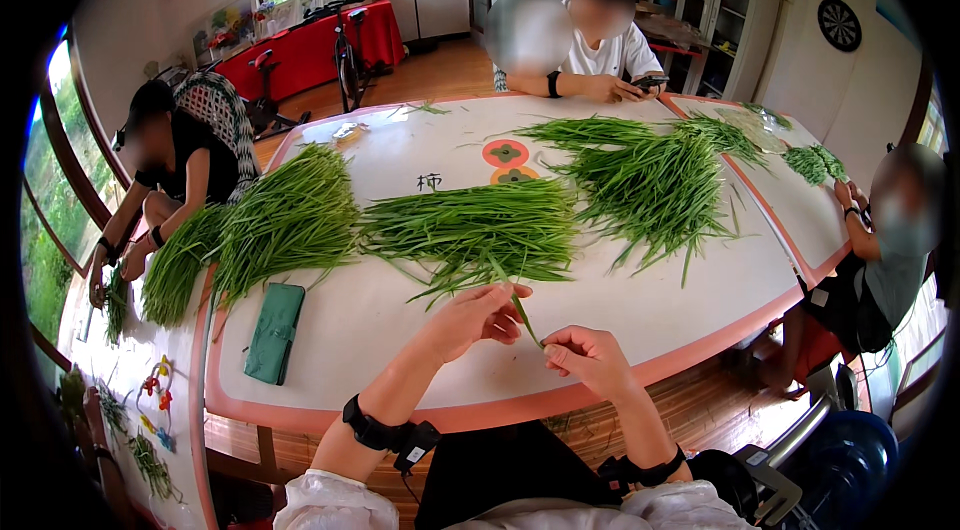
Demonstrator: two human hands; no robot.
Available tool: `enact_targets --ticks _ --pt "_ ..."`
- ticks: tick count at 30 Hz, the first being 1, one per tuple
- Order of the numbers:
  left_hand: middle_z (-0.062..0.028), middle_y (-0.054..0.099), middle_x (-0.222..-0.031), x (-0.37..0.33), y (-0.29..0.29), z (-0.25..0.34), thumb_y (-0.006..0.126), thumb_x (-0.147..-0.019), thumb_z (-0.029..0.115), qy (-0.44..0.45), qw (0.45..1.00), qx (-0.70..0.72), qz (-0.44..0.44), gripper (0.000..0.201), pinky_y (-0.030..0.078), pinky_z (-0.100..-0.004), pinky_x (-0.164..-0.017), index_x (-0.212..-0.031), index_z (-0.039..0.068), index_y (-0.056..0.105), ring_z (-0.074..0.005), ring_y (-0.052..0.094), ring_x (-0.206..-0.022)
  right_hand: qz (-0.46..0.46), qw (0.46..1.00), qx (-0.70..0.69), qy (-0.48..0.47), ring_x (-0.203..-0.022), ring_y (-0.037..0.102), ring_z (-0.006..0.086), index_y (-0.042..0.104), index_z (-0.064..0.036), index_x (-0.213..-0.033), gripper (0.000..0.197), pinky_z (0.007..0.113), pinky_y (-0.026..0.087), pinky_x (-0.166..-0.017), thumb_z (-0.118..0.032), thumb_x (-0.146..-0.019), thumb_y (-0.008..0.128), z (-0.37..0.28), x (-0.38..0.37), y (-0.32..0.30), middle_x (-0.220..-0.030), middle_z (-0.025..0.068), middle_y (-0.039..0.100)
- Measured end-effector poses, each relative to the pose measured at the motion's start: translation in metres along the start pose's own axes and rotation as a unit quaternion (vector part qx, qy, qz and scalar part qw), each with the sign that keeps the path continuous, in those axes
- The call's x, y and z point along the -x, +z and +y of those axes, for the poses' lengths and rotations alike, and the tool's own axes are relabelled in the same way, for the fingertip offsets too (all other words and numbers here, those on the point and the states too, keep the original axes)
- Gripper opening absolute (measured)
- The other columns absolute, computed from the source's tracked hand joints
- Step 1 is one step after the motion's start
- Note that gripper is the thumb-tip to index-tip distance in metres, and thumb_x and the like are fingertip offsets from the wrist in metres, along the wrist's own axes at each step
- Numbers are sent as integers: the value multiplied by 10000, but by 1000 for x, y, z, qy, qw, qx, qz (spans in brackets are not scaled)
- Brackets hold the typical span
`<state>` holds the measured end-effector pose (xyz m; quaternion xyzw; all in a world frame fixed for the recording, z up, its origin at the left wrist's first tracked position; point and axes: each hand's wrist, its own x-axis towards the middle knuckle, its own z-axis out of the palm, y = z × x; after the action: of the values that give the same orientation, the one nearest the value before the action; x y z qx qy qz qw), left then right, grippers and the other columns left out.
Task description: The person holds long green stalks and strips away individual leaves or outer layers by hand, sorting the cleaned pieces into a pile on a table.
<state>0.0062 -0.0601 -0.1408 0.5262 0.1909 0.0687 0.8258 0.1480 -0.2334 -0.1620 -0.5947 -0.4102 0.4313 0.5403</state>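
A single long green chive stalk (521,310) stretches between my two hands above the table's front edge. My left hand (480,318) pinches it near its upper part, thumb against forefinger, the other fingers loosely curled. My right hand (590,360) grips the lower end between thumb and fingertips. Just beyond my hands lies a broad pile of chives (470,225) on the white table (380,330). Another thick pile (290,210) is at the left, and a third (655,180) spreads out at the right.
A green wallet-like case (274,334) lies left of my arm. One person (590,40) across the table holds a phone (650,82). Another person (190,150) bends over greens at the left; a third (885,220) handles a small bunch (815,164) at the right.
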Motion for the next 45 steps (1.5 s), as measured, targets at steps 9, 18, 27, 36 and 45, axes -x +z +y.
enact_targets --ticks 9,18,27,36,45 --pt "-59 609 -919 5 -16 12 525 -902 260 128 986 79 73 216 479 -291 -704 -974 65 581 -156 598 -804 70 996 51 7 -753 606 97 611 19 -1001 191 215 480 -603 -116 -874 563 7 15 -24 -809 48 634" --pt "-71 613 -957 8 -26 16 545 -888 272 150 981 88 86 290 483 -292 -715 -1066 44 564 -166 600 -842 134 990 46 11 -718 581 99 607 39 -1014 202 217 476 -619 -88 -863 562 3 37 -50 -804 71 635" --pt "-78 560 -1093 7 -24 19 539 -891 250 192 970 59 140 334 488 -299 -715 -1157 50 525 -187 599 -892 140 988 -68 -7 -694 571 114 599 43 -992 182 234 474 -615 -65 -849 566 -1 38 -50 -782 73 624" --pt "-90 608 -961 13 11 0 535 -890 338 120 922 -360 -76 420 462 -253 -765 -1169 24 538 -115 563 -893 46 996 18 -80 -697 553 76 574 8 -1081 271 211 442 -628 -153 -863 575 -38 1 -5 -807 41 616" --pt "-73 606 -838 16 -4 18 451 -940 263 110 994 -1 -23 299 499 -297 -707 -1027 4 572 -175 599 -744 -104 968 -228 5 -906 503 117 478 -57 -1201 541 320 420 -809 -499 -938 310 -14 -59 42 -1061 29 543"
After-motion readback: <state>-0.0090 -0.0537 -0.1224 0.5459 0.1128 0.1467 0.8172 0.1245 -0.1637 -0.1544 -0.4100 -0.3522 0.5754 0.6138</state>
